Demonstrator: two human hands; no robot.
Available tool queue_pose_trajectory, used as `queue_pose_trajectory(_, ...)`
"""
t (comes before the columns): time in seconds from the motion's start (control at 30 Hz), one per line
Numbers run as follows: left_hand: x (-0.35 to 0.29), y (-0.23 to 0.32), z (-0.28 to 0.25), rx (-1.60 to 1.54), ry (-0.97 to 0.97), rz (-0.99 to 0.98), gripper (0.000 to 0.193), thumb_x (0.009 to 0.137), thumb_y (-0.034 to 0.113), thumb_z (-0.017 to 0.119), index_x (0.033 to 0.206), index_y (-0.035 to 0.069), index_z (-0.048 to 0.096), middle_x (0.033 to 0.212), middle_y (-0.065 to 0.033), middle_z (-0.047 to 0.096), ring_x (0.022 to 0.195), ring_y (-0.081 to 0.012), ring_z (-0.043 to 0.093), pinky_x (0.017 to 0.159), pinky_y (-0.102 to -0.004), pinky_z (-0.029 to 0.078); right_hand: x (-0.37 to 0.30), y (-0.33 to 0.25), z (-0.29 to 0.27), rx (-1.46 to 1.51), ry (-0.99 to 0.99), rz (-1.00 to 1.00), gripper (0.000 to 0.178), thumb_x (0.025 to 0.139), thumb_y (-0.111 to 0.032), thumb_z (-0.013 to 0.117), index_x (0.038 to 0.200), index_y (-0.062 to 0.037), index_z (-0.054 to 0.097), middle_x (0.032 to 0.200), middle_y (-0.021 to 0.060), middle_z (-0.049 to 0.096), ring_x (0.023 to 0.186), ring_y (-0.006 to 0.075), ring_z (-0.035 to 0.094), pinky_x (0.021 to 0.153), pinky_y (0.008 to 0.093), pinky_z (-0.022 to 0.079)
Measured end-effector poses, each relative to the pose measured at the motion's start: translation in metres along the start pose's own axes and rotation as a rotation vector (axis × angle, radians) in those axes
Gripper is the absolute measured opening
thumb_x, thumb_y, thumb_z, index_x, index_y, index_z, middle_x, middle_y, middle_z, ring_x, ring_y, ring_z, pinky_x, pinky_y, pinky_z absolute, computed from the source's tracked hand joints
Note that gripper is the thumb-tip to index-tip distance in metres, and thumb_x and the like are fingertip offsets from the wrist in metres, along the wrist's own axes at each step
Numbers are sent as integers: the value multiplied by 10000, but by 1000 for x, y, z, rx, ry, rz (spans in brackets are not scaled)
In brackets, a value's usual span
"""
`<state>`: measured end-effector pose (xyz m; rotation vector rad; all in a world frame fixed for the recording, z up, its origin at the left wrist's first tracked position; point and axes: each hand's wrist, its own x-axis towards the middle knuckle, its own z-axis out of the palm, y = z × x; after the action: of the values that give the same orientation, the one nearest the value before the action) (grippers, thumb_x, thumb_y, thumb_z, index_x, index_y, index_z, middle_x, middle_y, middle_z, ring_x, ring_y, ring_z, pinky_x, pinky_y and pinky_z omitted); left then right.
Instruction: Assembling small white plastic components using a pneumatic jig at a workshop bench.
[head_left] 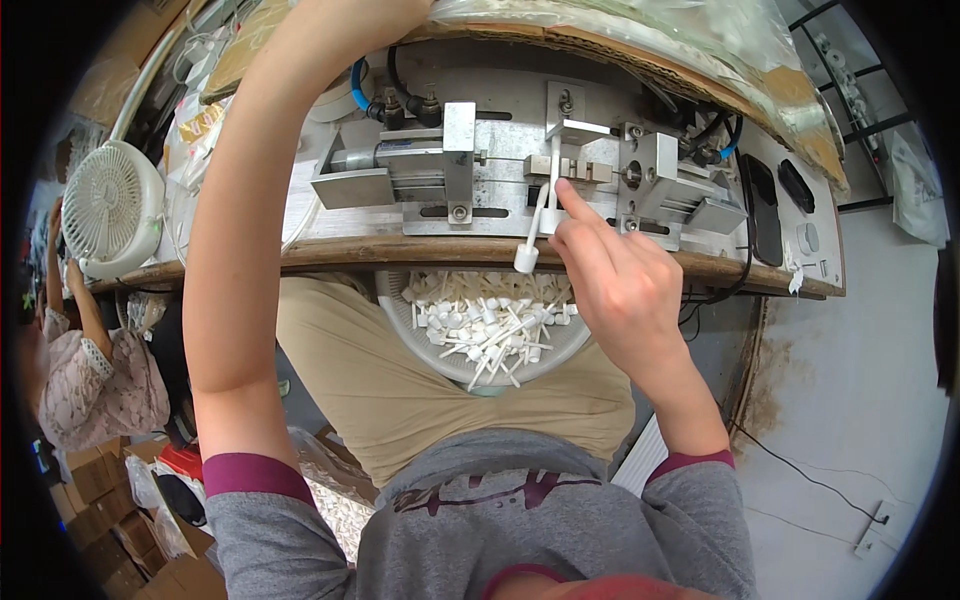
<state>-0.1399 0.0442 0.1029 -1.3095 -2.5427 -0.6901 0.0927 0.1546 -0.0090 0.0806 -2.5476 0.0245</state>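
Note:
My right hand is at the middle of a metal clamping fixture on the bench. Its index finger reaches along a slim white plastic stick with a round head, and the curled fingers close at that head; the thumb is hidden. A second white stick, its thicker head hanging over the bench edge, slants down beside it. My left hand reaches far forward over the bench beside cardboard and clear plastic; its fingers are cut off by the upper edge of the picture.
Below the bench edge, between my legs, a light basket holds many similar white sticks. Metal cylinders flank the fixture on both sides. A white fan stands left, a black phone right. Another person's arm shows far left.

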Motion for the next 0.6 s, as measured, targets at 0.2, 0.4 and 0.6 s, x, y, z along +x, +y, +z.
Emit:
queue_pose_trajectory(0.2, 0, -6, -2, -68, 22, -86, 264, 877, 118, 645, 1099, -11, 706, 1048, -220, 705, 958, -320, 687, 867, -374, 523, 13, 13, 13, 64, 38, -84, 176, 726, -54, 647, 900, -35, 656, 916, 66, 710, 666, 152, 629, 563, 270, 473)
queue_pose_trajectory(0.4, -8, -4, 9, -80, 167, 10, 271, 868, 130, 668, 1093, -15, 706, 1015, -201, 715, 917, -304, 686, 843, -369, 528, 2, 9, 25, 65, -34, -57, 385, 713, -46, 655, 1091, 26, 666, 1050, 104, 648, 838, 207, 610, 670, 315, 495)
queue_pose_trajectory(0.6, -56, 23, 4, -287, 363, 315, 229, 813, 131, 722, 1020, 33, 714, 939, -144, 708, 779, -266, 669, 720, -350, 524, -2, 2, 11, 62, -125, -63, 548, 678, -19, 705, 1216, 42, 623, 1124, 149, 635, 893, 265, 608, 765, 373, 485)
